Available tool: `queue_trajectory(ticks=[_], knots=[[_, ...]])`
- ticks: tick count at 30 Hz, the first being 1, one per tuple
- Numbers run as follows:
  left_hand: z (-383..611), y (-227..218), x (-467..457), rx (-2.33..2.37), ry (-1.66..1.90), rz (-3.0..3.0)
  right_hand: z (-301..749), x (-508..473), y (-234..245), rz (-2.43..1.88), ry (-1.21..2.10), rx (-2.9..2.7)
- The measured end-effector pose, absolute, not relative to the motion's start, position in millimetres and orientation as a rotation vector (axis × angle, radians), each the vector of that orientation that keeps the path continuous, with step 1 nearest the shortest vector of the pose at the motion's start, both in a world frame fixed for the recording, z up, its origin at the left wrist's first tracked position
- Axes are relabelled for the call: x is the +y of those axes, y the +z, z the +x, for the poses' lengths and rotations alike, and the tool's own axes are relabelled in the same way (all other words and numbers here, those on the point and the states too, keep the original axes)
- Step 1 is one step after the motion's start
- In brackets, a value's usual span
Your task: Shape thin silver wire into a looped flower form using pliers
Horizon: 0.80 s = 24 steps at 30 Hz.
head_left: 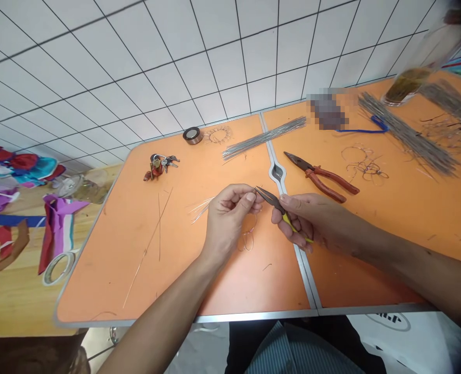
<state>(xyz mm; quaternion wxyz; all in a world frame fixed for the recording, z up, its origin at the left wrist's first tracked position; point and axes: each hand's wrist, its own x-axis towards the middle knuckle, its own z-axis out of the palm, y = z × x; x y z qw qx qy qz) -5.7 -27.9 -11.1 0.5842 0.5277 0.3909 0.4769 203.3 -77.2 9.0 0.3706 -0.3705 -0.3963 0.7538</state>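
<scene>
Nearest the wearer, a short wire scrap (267, 267) lay on an orange table (97, 259), at six o'clock from the gap between the left hand (226, 218) and the right hand (308, 213). Beyond it, also near six, thin wire loops (247, 249) lay partly behind the left hand; whether they joined the held piece could not be told.

The left hand was narrowed to a thumb-and-finger pinch on a fine wire (255, 190). The right hand was wrapped around needle-nose pliers (269, 197), their tips at that wire. The step in hand looked like gripping or bending the wire, which seemed to call for a steady pinch and a small squeeze or turn. The wire sat at the left fingertips, between one and two o'clock from that palm, and at ten from the right hand.

Farther out were red-handled pliers (319, 176) near three, keys (158, 165) between nine and ten, and a wire bundle (264, 138) at twelve.
</scene>
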Motion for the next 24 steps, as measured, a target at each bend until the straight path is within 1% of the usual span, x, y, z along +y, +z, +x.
queue_trajectory(ticks=[7,12,16,24], knots=[[-5.6,-13.9,-25.7,0.870,1.190,1.290,207.9,-76.1,9.2,-0.921,2.065,-0.876],[-4.8,-15.2,-25.3,0.866,1.204,1.311,208.1,-76.7,14.4,-0.987,2.085,-0.826],[-3.7,-16.7,-25.9,0.870,1.184,1.295,206.0,-77.5,14.7,-1.054,2.001,-0.886],[-5.2,-15.3,-27.1,0.894,1.111,1.305,202.9,-77.5,14.0,-1.307,1.691,-1.174]])
